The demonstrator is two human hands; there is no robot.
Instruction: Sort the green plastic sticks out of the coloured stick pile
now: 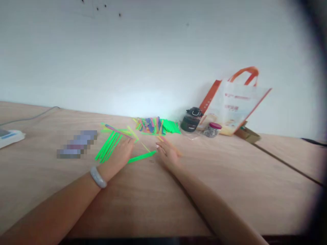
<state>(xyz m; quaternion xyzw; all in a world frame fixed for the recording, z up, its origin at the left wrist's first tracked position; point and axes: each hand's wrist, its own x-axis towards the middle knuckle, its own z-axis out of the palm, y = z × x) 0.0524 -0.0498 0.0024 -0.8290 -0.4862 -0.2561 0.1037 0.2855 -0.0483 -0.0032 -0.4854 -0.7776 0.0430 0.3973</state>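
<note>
Fingers closed, my left hand (124, 149) is at the end of a purple craft stick (116, 130) that slants up to the left. Beside it several green craft sticks (108, 146) lie in a slanted row, with a yellow stick (132, 132) just beyond. My right hand (167, 153) has curled fingers around an orange craft stick (178, 152), which shows on both sides of the hand; blur hides the exact grip. Between the hands lie green sticks (141, 157) and a thin yellow piece (145, 147).
Along the wall sit a multicoloured stick pile (150, 126) and a green stick bundle (171, 126). Right of them stand a dark bottle (190, 122), a pink-lidded jar (212, 130), a tote bag (233, 105) and a cardboard box (247, 134). A pixelated object (78, 144) and white device (11, 137) lie left.
</note>
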